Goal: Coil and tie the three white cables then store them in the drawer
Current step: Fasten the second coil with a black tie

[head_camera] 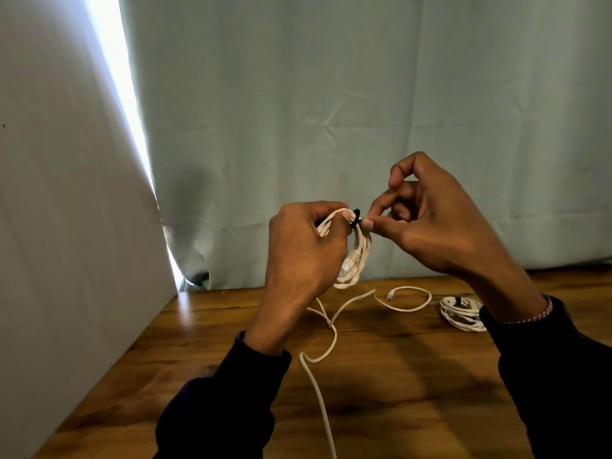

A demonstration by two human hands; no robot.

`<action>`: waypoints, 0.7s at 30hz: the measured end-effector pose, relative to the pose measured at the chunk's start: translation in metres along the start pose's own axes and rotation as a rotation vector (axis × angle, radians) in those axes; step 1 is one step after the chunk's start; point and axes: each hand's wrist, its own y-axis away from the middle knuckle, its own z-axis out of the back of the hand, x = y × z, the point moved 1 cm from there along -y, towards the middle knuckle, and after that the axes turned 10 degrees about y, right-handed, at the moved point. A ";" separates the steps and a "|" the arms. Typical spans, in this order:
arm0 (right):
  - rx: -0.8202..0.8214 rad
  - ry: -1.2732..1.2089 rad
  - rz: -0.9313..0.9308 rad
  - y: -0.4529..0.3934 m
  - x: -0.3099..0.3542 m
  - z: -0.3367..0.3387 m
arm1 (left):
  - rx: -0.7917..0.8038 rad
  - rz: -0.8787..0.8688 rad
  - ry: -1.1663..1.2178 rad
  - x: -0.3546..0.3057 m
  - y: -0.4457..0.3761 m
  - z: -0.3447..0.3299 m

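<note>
Left hand (pixel 303 256) grips a coiled white cable (pixel 356 260) above the table (pixel 397 376); right hand (pixel 427 223) fingers pinch its black tie (pixel 356 217).

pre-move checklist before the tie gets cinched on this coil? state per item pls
1. Coil held by left hand: ok.
2. Black tie wrapped round coil: ok.
3. Right hand pinching tie end: ok.
4. Tie fully fastened: cannot tell.
5. Loose cable on table coiled: not ok, uncoiled.
6. Tied bundle set aside at right: ok.
</note>
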 end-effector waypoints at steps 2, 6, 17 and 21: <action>0.010 0.037 -0.028 0.001 0.001 0.001 | 0.001 -0.035 -0.029 -0.001 0.002 -0.003; 0.017 0.118 -0.057 0.003 0.004 0.002 | 0.013 -0.120 -0.111 -0.002 0.007 -0.010; 0.065 -0.231 -0.304 -0.003 -0.001 0.007 | -0.023 -0.079 -0.023 0.002 0.006 -0.016; 0.094 -0.150 -0.311 -0.002 0.000 0.008 | -0.025 -0.071 -0.027 0.004 0.008 -0.019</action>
